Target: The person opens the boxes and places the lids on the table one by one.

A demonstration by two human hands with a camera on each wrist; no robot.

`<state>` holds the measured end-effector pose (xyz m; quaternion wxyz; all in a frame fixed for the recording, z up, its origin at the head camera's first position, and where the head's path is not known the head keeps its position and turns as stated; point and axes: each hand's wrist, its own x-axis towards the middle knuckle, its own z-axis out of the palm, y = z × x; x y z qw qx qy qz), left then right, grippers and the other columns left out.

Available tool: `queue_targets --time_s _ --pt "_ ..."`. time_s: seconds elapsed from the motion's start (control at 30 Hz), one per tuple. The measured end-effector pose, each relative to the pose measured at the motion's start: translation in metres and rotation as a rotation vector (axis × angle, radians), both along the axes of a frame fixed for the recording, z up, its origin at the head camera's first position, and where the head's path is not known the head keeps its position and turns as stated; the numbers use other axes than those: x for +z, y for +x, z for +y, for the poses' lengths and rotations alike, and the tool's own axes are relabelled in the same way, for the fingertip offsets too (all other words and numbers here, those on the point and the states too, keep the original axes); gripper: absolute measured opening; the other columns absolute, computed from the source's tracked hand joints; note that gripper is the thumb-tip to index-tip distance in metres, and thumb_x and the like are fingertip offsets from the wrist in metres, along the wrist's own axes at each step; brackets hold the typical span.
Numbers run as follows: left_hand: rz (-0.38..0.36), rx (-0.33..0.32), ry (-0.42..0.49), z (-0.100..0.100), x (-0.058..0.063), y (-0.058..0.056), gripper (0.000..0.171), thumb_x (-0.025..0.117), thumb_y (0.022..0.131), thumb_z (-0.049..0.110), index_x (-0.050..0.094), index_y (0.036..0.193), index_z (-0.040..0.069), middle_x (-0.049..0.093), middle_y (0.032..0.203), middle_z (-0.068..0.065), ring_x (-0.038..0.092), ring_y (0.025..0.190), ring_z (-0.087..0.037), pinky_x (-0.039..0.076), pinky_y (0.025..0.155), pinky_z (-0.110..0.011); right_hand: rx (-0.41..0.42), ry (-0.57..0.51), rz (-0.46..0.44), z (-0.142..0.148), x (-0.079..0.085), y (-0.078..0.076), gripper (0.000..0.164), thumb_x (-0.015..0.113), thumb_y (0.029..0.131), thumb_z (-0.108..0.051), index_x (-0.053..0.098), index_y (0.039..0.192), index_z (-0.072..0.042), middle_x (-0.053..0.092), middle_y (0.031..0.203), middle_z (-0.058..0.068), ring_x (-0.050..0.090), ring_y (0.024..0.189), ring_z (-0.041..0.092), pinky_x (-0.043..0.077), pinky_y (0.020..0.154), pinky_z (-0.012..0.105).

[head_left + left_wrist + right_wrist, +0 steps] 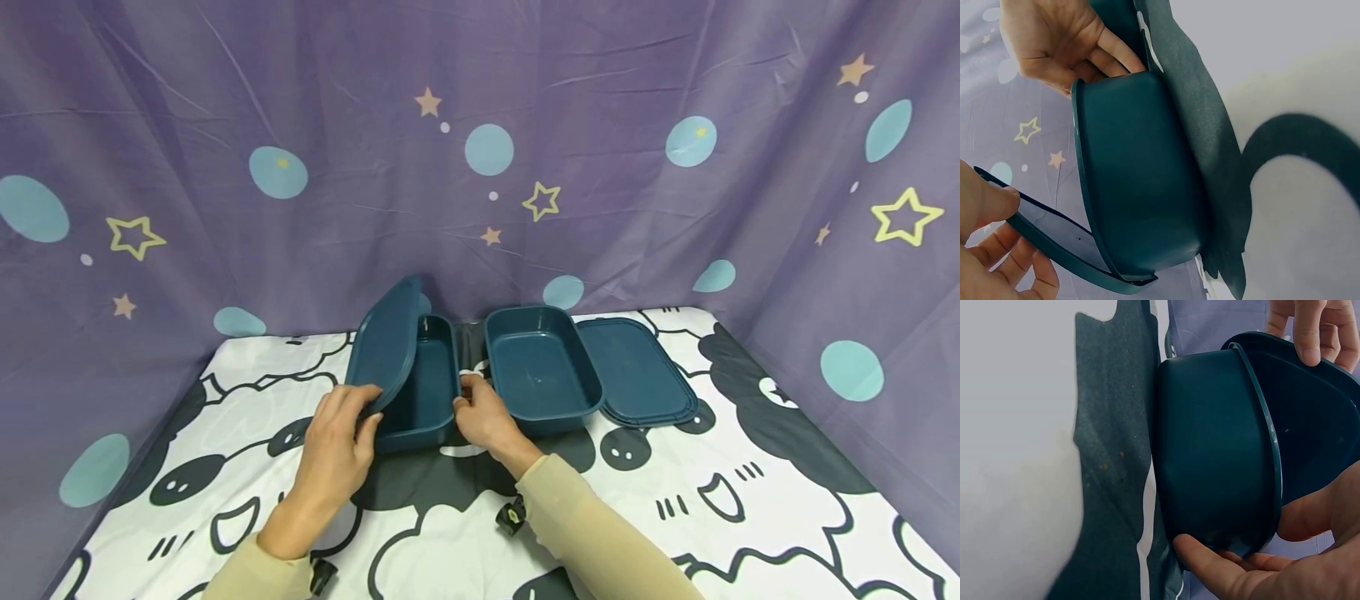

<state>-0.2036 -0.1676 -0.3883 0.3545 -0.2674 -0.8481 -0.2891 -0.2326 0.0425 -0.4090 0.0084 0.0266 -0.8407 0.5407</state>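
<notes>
A dark teal plastic container (435, 385) stands on the table at the middle left. My left hand (336, 446) pinches the near edge of its matching lid (384, 346), thumb on one face and fingers on the other. The lid is tilted up along the container's left side, and in the left wrist view its lower edge meets the container's rim. At the opposite wall, my right hand (489, 418) grips the container's near right side. The right wrist view shows the thumb at the rim and the fingers against the outer wall (1216, 450).
Right of my right hand stands a second open teal container (540, 367). Its right side overlaps another teal lid (637, 371) lying flat on the cloth. The patterned black and white tablecloth (450, 546) covers the table, and a purple curtain (360, 167) hangs close behind.
</notes>
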Motion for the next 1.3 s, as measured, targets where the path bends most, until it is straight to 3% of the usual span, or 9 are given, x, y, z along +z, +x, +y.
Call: queue_targets --time_s 0.63,0.87,1.3 --pt "0.021 0.015 0.077 -0.0023 -0.0019 0.0006 0.037 0.072 0.075 -0.01 0.061 0.109 0.002 0.057 0.093 -0.014 0.052 0.087 -0.026 0.04 0.075 -0.038 -0.004 0.003 -0.017 -0.0009 -0.001 -0.0004 0.042 0.045 0.098 -0.009 0.041 0.138 0.004 0.053 0.123 0.017 0.051 0.112 0.029 0.044 0.091 0.046" --pt "0.062 0.03 0.093 -0.0033 -0.0023 -0.0004 0.038 0.072 0.074 -0.012 0.061 0.108 0.0 0.056 0.091 -0.014 0.053 0.082 -0.025 0.039 0.072 -0.033 -0.005 -0.008 -0.019 -0.0012 -0.0003 0.0 0.042 0.045 0.099 -0.009 0.041 0.138 0.003 0.053 0.125 0.017 0.05 0.114 0.029 0.044 0.092 0.046" --pt "0.051 0.052 0.128 -0.0096 -0.0033 -0.0014 0.037 0.07 0.074 -0.012 0.059 0.108 -0.002 0.055 0.089 -0.013 0.054 0.073 -0.022 0.042 0.064 -0.03 -0.007 -0.001 -0.007 -0.0016 -0.001 -0.0002 0.041 0.045 0.098 -0.009 0.042 0.137 0.003 0.054 0.122 0.017 0.052 0.11 0.028 0.045 0.09 0.045"
